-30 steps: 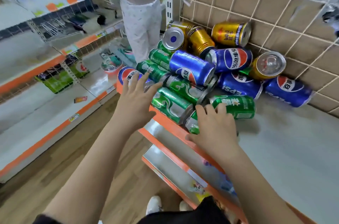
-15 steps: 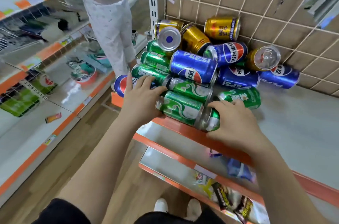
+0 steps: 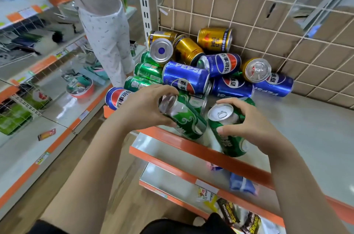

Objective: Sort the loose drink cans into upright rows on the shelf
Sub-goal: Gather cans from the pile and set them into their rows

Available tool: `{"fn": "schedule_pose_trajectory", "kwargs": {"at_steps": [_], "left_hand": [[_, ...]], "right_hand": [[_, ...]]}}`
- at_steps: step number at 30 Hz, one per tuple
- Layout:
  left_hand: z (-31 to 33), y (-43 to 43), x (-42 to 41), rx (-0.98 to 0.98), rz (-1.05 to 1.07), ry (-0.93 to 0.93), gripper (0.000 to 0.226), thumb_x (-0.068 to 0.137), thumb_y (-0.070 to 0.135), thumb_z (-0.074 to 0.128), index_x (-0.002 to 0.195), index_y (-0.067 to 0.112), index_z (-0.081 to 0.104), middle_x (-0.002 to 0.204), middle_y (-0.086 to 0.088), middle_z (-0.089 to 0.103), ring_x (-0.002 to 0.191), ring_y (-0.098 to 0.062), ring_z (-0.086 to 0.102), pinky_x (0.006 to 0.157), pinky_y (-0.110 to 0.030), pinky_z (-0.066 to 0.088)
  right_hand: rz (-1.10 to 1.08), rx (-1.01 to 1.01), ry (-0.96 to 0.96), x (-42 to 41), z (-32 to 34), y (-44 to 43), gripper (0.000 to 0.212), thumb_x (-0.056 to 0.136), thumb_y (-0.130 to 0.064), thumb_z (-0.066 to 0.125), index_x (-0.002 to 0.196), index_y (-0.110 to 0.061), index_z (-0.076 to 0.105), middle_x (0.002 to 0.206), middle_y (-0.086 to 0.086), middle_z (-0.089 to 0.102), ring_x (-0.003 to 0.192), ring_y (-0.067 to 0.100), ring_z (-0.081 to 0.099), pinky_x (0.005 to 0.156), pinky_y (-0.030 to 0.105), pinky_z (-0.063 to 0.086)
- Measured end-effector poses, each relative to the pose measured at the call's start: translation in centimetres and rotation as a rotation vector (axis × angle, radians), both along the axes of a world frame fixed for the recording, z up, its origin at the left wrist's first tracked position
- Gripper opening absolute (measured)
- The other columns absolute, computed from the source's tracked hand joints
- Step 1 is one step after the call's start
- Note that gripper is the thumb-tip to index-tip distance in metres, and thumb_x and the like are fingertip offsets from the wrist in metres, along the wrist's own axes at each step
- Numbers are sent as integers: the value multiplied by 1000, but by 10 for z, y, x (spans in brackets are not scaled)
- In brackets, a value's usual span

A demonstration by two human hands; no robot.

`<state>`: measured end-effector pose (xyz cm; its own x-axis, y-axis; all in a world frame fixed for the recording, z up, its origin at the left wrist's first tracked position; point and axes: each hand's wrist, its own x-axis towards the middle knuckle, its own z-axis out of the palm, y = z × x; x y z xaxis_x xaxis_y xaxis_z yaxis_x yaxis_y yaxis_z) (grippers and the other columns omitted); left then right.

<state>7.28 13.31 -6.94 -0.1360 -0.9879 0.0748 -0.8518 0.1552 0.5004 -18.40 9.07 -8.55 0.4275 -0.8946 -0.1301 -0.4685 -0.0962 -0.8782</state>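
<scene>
Shelf [image 3: 310,138]: a loose pile of cans [image 3: 216,65] lies heaped against the wire-gridded back wall [image 3: 220,9], with the lower cans largely hidden. Left hand [image 3: 143,108] curls round a tilted green can [image 3: 186,120], its top blurred, at the front edge. Right hand [image 3: 254,128] grips a second green can [image 3: 227,136], top showing.

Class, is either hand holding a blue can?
No, the left hand grips a tilted green can and the right hand a second green can; the blue cans lie unheld.

A shop is showing: orange-edged, price-labelled shelves [image 3: 57,143] are running left of the slotted upright [image 3: 143,3], a wire grid [image 3: 249,13] is standing right of it, drink cans [image 3: 185,78] are lying at its foot.
</scene>
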Motion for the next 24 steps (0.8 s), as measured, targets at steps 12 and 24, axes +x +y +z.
{"fn": "schedule_pose_trajectory", "kwargs": {"at_steps": [12,24], "left_hand": [[-2,-18,-59,-46,66,88,59,61,60,73,108,26,62,98,6,47,86,-10,49,77,-26,42],[7,-9,-88,-13,269,-44,66,65,61,69,111,15,59,102,3,43,93,-15,47,81,-31,42]], "right_hand": [[36,41,-75,-28,-2,0,52,60,-30,65,109,-37,51,109,-9,60,102,7,58,85,27,48],[-80,-269,100,-49,-1,5,49,67,-38,79,109,-28,56,101,-7,43,89,-6,47,68,1,36]]}}
